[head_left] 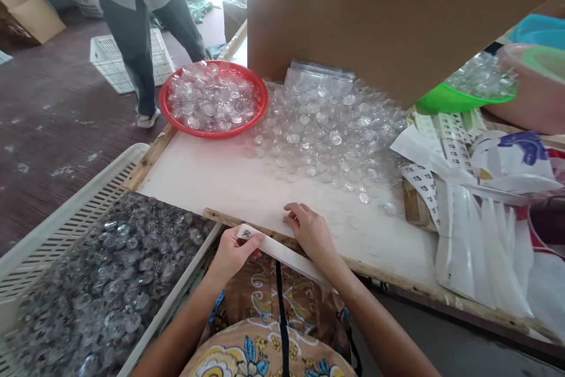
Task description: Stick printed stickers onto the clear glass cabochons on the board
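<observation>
My left hand (pixel 238 250) pinches one end of a white sticker strip (pixel 293 258), thumb on top. A small dark printed mark shows near that end. The strip runs right along the table's wooden front edge and passes under my right wrist. My right hand (pixel 311 233) is over the front of the white table (pixel 198 171), fingers loosely bent and apart, with no object visible in them. Beyond it a wide pile of clear round plastic pieces (pixel 326 130) spreads over the tabletop. Nearest my left hand is a white crate (pixel 70 218) full of similar clear pieces with dark marks.
A red basin (pixel 214 133) heaped with clear pieces stands at the table's back left. Behind the pile rises a large cardboard panel (pixel 353 12). Printed strips and white backing paper (pixel 463 236) lie right, near a green basin (pixel 468 100). A person (pixel 141 24) stands beyond, beside a white basket (pixel 106 62).
</observation>
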Demonstrator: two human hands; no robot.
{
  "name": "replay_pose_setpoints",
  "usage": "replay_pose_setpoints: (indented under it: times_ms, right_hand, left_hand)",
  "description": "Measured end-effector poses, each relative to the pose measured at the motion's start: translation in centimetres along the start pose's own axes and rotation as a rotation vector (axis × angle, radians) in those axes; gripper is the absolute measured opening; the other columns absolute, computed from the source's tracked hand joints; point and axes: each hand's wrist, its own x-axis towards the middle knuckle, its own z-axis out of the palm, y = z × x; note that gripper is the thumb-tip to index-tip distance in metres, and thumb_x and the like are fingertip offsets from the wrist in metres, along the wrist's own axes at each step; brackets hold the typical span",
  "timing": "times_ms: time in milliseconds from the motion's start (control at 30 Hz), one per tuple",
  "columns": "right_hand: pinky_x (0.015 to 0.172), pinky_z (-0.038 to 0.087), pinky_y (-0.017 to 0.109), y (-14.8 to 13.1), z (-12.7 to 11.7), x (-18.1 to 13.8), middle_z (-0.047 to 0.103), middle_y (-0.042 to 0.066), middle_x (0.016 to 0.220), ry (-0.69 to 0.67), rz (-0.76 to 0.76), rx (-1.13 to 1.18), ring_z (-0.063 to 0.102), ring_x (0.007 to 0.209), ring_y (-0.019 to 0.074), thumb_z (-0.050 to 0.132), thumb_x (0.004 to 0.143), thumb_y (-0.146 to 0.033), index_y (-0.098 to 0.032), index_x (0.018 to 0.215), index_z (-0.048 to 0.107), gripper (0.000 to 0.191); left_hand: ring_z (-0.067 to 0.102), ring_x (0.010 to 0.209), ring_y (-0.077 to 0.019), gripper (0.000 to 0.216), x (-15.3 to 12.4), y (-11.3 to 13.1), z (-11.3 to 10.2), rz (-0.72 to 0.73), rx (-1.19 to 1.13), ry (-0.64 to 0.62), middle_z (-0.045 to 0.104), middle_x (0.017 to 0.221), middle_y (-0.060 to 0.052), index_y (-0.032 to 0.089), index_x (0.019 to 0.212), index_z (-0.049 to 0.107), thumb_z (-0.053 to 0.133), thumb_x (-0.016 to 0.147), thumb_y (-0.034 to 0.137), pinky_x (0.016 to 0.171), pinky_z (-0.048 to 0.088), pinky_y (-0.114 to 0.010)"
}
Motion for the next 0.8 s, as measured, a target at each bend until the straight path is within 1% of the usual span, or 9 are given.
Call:
replay_pose_setpoints:
  times_ms: [133, 233, 333, 433, 533, 600, 667, 733, 800]
  right_hand:
    - [0.076, 0.046, 0.031, -0.6, -0.7, -0.6, 0.068, 0.007, 0.103, 0.078, -0.128, 0.072, 0.064, 0.092, 0.0222, 0.056, 0.090, -0.017, -0.021, 0.103, 0.064, 0.016]
    - [0.079, 0.047, 0.031, -1.0, -1.1, -1.4, 0.067, 0.007, 0.106, 0.066, -0.206, 0.166, 0.063, 0.095, 0.0214, 0.057, 0.091, -0.021, -0.021, 0.106, 0.062, 0.016]
    - [0.075, 0.047, 0.029, -1.0, -0.6, -1.4, 0.068, 0.006, 0.096, -0.002, -0.171, 0.171, 0.063, 0.087, 0.0193, 0.055, 0.090, -0.015, -0.020, 0.101, 0.062, 0.014]
    - [0.071, 0.045, 0.027, -0.9, 0.2, -0.5, 0.067, 0.005, 0.090, -0.036, -0.093, 0.090, 0.063, 0.082, 0.0182, 0.056, 0.089, -0.012, -0.019, 0.092, 0.063, 0.011]
    - [0.068, 0.043, 0.027, -1.0, 0.6, 0.5, 0.065, 0.006, 0.091, -0.037, -0.055, -0.033, 0.062, 0.082, 0.0194, 0.058, 0.089, -0.014, -0.019, 0.088, 0.065, 0.009]
    - [0.068, 0.043, 0.027, -1.2, 0.5, 0.7, 0.065, 0.007, 0.090, -0.044, -0.052, -0.049, 0.063, 0.082, 0.0195, 0.055, 0.090, -0.013, -0.019, 0.088, 0.066, 0.013]
    - [0.070, 0.045, 0.028, -1.6, 0.2, 0.3, 0.066, 0.007, 0.092, -0.018, -0.072, 0.027, 0.063, 0.083, 0.0195, 0.052, 0.091, -0.013, -0.019, 0.092, 0.066, 0.016]
    - [0.072, 0.048, 0.028, -2.0, -0.2, -0.4, 0.067, 0.008, 0.099, -0.014, -0.115, 0.218, 0.064, 0.085, 0.0190, 0.056, 0.090, -0.018, -0.020, 0.102, 0.064, 0.015]
    - [0.067, 0.050, 0.027, -2.6, -0.5, -1.3, 0.068, 0.005, 0.096, -0.073, -0.148, 0.440, 0.064, 0.079, 0.0171, 0.062, 0.086, -0.025, -0.020, 0.103, 0.062, 0.017]
  left_hand:
    - [0.057, 0.051, -0.0150, 0.035, -0.2, 0.0, 0.2, -0.016, 0.012, 0.037, 0.060, 0.054, 0.000, 0.016, 0.065, 0.061, 0.073, 0.072, 0.048, 0.048, 0.046, -0.023]
    - [0.056, 0.049, -0.0145, 0.037, -0.1, -0.4, 0.6, -0.012, 0.031, 0.042, 0.060, 0.053, 0.000, 0.016, 0.062, 0.060, 0.073, 0.073, 0.049, 0.048, 0.045, -0.023]
    - [0.057, 0.049, -0.0153, 0.038, 0.0, -0.6, 1.0, -0.022, 0.038, 0.030, 0.062, 0.054, -0.001, 0.015, 0.065, 0.063, 0.071, 0.074, 0.051, 0.048, 0.046, -0.024]
    - [0.058, 0.050, -0.0163, 0.040, 0.1, -0.3, 1.0, -0.025, 0.036, 0.032, 0.063, 0.054, -0.002, 0.015, 0.067, 0.064, 0.070, 0.073, 0.054, 0.048, 0.047, -0.024]
    - [0.057, 0.049, -0.0161, 0.042, 0.2, 0.1, 0.9, -0.018, 0.035, 0.048, 0.062, 0.053, -0.002, 0.015, 0.066, 0.063, 0.072, 0.070, 0.056, 0.047, 0.046, -0.024]
    - [0.057, 0.048, -0.0159, 0.043, 0.2, 0.3, 0.8, -0.021, 0.035, 0.056, 0.062, 0.053, -0.002, 0.015, 0.066, 0.063, 0.071, 0.070, 0.057, 0.046, 0.045, -0.024]
    - [0.056, 0.049, -0.0158, 0.043, 0.2, 0.2, 0.7, -0.021, 0.038, 0.062, 0.062, 0.053, -0.002, 0.015, 0.065, 0.062, 0.071, 0.071, 0.058, 0.047, 0.045, -0.024]
    - [0.056, 0.048, -0.0154, 0.044, 0.2, 0.1, 0.8, -0.012, 0.046, 0.067, 0.061, 0.053, -0.001, 0.016, 0.064, 0.061, 0.070, 0.071, 0.058, 0.047, 0.044, -0.024]
    - [0.054, 0.047, -0.0149, 0.046, 0.2, 0.0, 0.9, 0.005, 0.058, 0.069, 0.058, 0.052, 0.000, 0.016, 0.062, 0.060, 0.070, 0.071, 0.060, 0.046, 0.043, -0.025]
